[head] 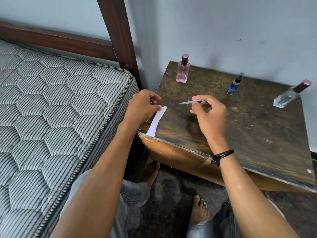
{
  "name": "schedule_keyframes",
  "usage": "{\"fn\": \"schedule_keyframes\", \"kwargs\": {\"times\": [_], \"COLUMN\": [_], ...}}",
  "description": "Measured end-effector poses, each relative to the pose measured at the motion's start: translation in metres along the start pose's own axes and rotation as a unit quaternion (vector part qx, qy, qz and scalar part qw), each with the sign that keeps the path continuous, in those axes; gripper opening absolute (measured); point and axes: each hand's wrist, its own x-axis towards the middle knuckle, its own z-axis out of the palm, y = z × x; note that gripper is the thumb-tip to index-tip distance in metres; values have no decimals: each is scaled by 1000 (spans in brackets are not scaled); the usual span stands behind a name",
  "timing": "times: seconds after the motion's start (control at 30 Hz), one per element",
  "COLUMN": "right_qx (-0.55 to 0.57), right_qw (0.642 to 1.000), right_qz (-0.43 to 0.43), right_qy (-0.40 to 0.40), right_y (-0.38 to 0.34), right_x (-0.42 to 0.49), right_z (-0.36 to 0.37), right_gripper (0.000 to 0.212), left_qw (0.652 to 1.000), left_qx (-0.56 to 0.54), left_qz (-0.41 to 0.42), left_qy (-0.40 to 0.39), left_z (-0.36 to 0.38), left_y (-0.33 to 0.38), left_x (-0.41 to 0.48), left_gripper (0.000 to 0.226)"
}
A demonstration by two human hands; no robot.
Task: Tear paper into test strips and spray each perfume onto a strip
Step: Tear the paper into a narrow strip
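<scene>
A grey striped quilted mattress [51, 109] lies just off the left side of the dark, scuffed wooden tabletop [240, 134], with a gap between them where a dropped strip could vanish. At the tabletop's near left corner the left hand [143, 105] pinches the top end of a narrow piece of white paper [157, 121], whose lower end reaches the corner's edge. If that pinch loosens, the paper would probably slide off towards the floor. Above the tabletop's left-middle, the right hand [208, 111] pinches a thin white torn strip [188, 101] between thumb and fingertips, its other fingers loosely curled. So slim a strip may bend, slip or tear further. Three perfumes stand along the tabletop's back: a pink square glass bottle [182, 71] at the left, a small blue spray bottle [235, 85] in the middle, and a clear glass bottle with a maroon cap [289, 97] close to the right edge, where a careless reach could knock it off. Unmarked strips could also get mixed up.
</scene>
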Motion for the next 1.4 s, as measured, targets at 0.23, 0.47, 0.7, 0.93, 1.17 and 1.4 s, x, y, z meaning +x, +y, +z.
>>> {"fn": "schedule_keyframes", "kwargs": {"times": [0.23,0.47,0.7,0.93,1.17,1.4], "right_qx": [-49,-104,-101,-160,-187,-205], "right_qw": [998,987,986,978,974,965], "right_qz": [-41,-117,-101,-76,-85,-110], "right_qy": [-12,-45,-86,-107,-98,-121], "right_y": [-3,-7,-7,-19,-22,-7], "right_x": [-2,-14,-27,-28,-29,-23], "right_z": [2,-1,-12,-28,-37,-35], "right_gripper": [24,30,33,24,15,12], "left_qw": [962,903,910,948,964,990], "left_qx": [-227,-407,-403,-314,-261,-139], "left_qz": [-75,-120,-93,-50,-42,-24], "left_qy": [-129,-69,-23,33,39,31], "left_z": [10,23,18,19,21,30], "left_y": [35,52,53,63,64,62], "left_x": [-9,-14,-11,-12,-10,-6], "left_gripper": [34,17,15,18,18,21]}}
